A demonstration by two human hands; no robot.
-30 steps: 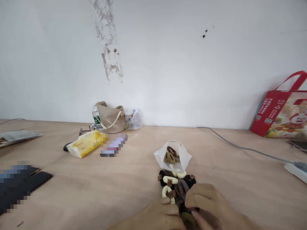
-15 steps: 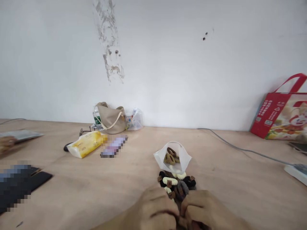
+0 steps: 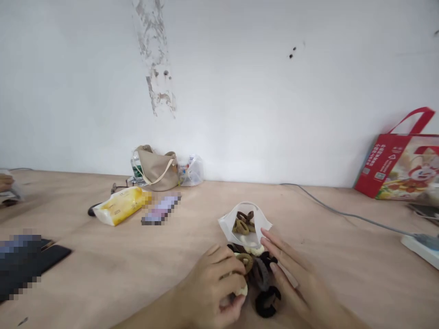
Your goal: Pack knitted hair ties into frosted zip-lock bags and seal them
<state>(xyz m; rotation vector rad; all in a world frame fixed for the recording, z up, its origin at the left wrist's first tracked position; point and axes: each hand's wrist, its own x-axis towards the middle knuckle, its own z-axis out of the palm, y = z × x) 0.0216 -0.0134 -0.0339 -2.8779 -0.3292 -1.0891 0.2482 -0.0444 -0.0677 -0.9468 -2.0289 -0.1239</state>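
Several fuzzy hair ties lie in a small pile in front of me. A white pouch (image 3: 229, 225) stands open behind them, with brown and olive hair ties (image 3: 242, 226) inside. My left hand (image 3: 217, 288) curls over the pile's left side, and a cream hair tie (image 3: 243, 290) shows between its fingers and thumb. Against those fingers lies an olive hair tie (image 3: 246, 262). My right hand (image 3: 298, 274) has its fingers stretched out along the pile's right side, fingertips at the pouch's edge. Between the hands are a grey hair tie (image 3: 261, 274) and a black hair tie (image 3: 268, 302).
Left of the pouch lie a phone (image 3: 161, 209) and a yellow tissue pack (image 3: 121, 205). A beige handbag (image 3: 159, 171) stands against the wall. To the right are a red shopping bag (image 3: 372, 167), a grey cable (image 3: 329, 209) and a white power strip (image 3: 420, 250). Another person's hand (image 3: 5, 183) shows far left.
My hands, close together at the bottom edge before, have moved forward and apart. The right fingers have straightened beside the pouch. Another dark hair tie shows inside the pouch, and a black one lies between my hands.
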